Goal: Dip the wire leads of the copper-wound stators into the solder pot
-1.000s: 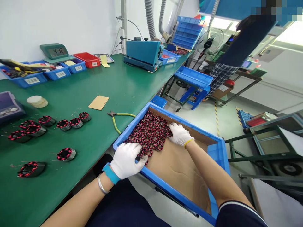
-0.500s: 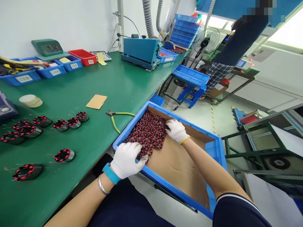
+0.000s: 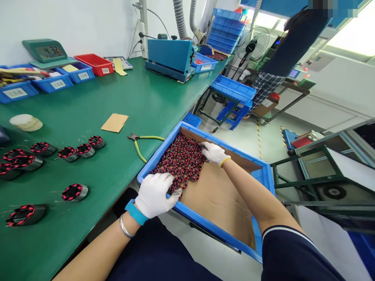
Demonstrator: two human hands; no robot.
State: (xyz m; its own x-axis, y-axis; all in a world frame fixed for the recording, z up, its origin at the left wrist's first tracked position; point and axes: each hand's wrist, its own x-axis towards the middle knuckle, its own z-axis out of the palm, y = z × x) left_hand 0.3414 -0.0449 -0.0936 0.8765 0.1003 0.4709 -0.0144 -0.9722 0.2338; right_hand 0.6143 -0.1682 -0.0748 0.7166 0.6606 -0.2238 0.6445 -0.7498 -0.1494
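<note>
Rows of red-and-black wound motor stators (image 3: 184, 156) stand packed in the far-left part of a blue plastic tray (image 3: 216, 226) lined with brown cardboard. My left hand (image 3: 156, 195), in a white glove, reaches over the near-left rim. Its thumb and fingers are curled round a stator at the near corner of the group. My right hand (image 3: 215, 154), also gloved, has its fingers bent against a stator on the right side of the group; its fingertips are partly hidden. Loose stators (image 3: 74, 192) with thin wire ends stand on the green table (image 3: 88, 218).
Yellow-handled cutters (image 3: 139, 146) and a cardboard piece (image 3: 115, 122) lie beside the tray. Farther back are a teal machine (image 3: 170, 56), a clock (image 3: 45, 50), a red bin (image 3: 95, 64) and blue bins (image 3: 55, 81). A person (image 3: 295, 47) stands beyond a fan (image 3: 252, 47).
The view has shifted slightly, so the table and tray appear a little farther left and higher. Both hands stay at the same places on the group of stators.
</note>
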